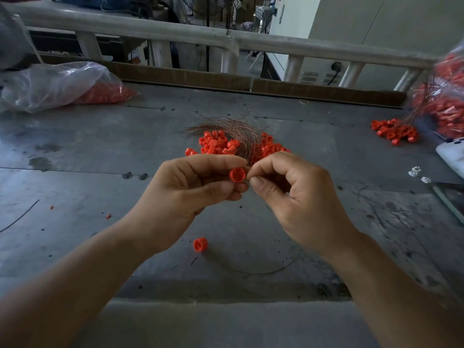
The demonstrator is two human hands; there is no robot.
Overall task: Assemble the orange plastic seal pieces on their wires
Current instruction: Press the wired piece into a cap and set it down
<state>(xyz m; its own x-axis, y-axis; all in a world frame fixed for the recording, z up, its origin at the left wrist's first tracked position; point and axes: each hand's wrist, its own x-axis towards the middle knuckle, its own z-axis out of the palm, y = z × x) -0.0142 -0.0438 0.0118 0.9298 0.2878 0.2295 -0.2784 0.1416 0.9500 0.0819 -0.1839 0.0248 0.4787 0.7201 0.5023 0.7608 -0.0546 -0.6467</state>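
The left hand (190, 187) pinches one orange seal piece (237, 175) between thumb and fingertips, held up over the surface (75, 172) with its open face turned towards the camera. The right hand (296, 194) is closed in a fine pinch, thumb and forefinger pressed together right against the piece's edge. It seems to hold a thin wire (248, 158) that runs down from the tangle of wires (233, 131), though the tip itself is too fine to make out.

The step in hand looks like threading that wire into the piece. To do it well, the left hand should keep the piece steady, with its hole facing the right fingertips. The right hand should grip the wire close to its tip so the strand stays stiff and does not buckle. A short, straight push is better than a long one. If the strand drags others out of the tangle, it needs freeing first.

More orange pieces lie in a heap (216, 144) just behind the hands, under the tangle. One stray piece (200, 244) sits on the surface below the left wrist. A clear bag (55, 84) of pieces lies far left, and another bag (449, 96) is at the right edge.
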